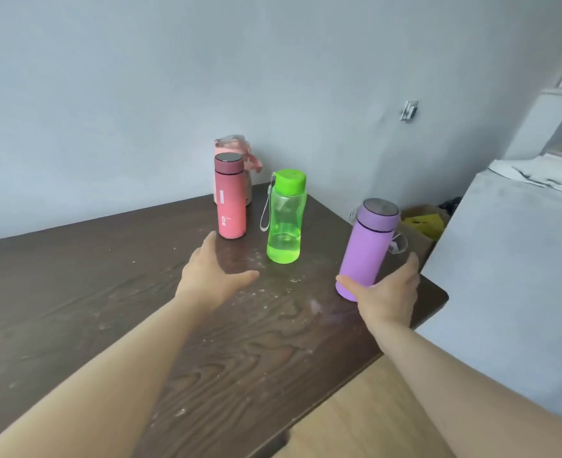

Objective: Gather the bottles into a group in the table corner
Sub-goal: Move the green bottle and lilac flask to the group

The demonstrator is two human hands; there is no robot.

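A purple bottle [367, 246] with a grey lid is tilted near the table's right edge, and my right hand [388, 292] grips its lower part. A clear green bottle [285, 219] with a green cap and a strap stands upright at the middle. Left of it stands a pink-red bottle [230, 198] with a dark lid. Behind that, in the far corner against the wall, is a pale pink bottle [240, 150], mostly hidden. My left hand [212, 272] hovers open just in front of the pink-red bottle, holding nothing.
The dark wooden table [107, 292] has dusty white smears near the bottles. A grey wall runs behind it. Beyond the right edge sit a cardboard box with yellow contents [422, 223], a grey block [511, 276] and wooden floor [372, 408].
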